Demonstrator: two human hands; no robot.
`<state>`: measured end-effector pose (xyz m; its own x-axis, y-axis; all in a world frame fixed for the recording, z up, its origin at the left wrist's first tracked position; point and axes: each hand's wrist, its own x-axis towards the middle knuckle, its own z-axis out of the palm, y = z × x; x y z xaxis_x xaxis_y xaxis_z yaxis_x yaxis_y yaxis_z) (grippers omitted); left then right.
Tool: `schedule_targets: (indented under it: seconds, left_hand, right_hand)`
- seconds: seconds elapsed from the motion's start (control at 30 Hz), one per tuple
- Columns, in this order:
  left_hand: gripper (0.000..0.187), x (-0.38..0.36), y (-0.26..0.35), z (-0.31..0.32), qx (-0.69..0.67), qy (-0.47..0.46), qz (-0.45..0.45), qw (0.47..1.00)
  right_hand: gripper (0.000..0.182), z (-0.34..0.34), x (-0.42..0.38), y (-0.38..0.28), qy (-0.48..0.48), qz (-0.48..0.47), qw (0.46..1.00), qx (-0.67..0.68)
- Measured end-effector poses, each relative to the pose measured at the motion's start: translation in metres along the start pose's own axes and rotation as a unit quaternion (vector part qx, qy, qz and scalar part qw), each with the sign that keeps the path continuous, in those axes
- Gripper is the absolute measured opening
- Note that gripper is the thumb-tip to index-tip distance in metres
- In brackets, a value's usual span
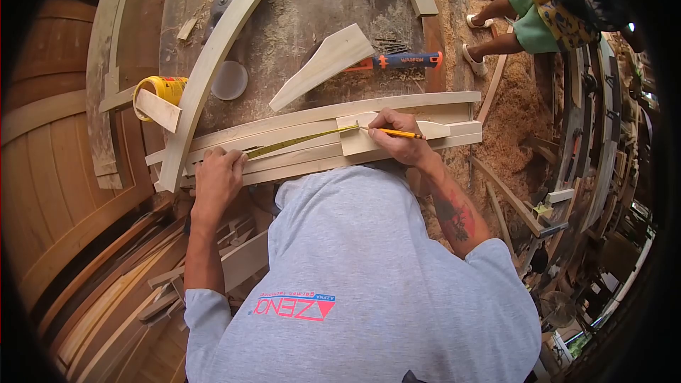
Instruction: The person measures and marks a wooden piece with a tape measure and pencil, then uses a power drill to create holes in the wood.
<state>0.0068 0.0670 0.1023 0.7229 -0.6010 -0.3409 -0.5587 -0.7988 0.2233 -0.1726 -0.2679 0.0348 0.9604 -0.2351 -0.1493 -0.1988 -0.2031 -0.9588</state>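
Note:
My right hand is closed around a yellow pencil, its tip over a short shaped wooden piece. A yellow measuring tape stretches from that piece back to my left hand. My left hand's fingers are closed on the tape at the left; whether its case is under them is hidden. Beneath both hands lie several long, slightly curved wooden strips side by side. Just beyond them rests a loose pale tapered board.
An orange-and-blue handled tool lies past the tapered board. A curved wooden rail crosses the bench at left, near a yellow tub and a round translucent lid. Another person stands at upper right amid sawdust.

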Motion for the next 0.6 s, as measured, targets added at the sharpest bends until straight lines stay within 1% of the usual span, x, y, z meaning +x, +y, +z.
schedule_targets:
  seconds: [0.13,0.2,0.33,0.43,0.53,0.6]
  left_hand:
    - [0.019,0.0007,0.0007,0.0010,0.000,0.001,0.004,1.000]
    - [0.024,0.0013,0.0001,0.0042,-0.016,-0.013,-0.006,1.000]
    - [0.024,0.0028,0.0008,0.0045,-0.010,-0.020,-0.010,1.000]
    - [0.024,0.0031,0.0002,0.0054,-0.014,-0.018,-0.007,1.000]
    - [0.024,0.0042,0.0012,0.0043,-0.013,-0.017,-0.008,1.000]
    - [0.024,0.0048,0.0037,0.0016,-0.006,-0.027,-0.015,1.000]
  right_hand:
    - [0.009,-0.0021,-0.0024,0.0044,0.012,0.001,1.000,-0.005]
    - [0.009,-0.0009,-0.0041,0.0092,0.032,0.014,0.998,0.046]
    - [0.010,-0.0025,-0.0058,0.0079,0.021,0.014,0.998,0.058]
    - [0.010,-0.0053,-0.0021,0.0050,0.012,-0.011,1.000,0.023]
    - [0.010,-0.0056,0.0003,0.0017,0.000,-0.007,1.000,0.009]
    - [0.012,-0.0050,0.0014,-0.0005,0.004,0.018,1.000,-0.010]
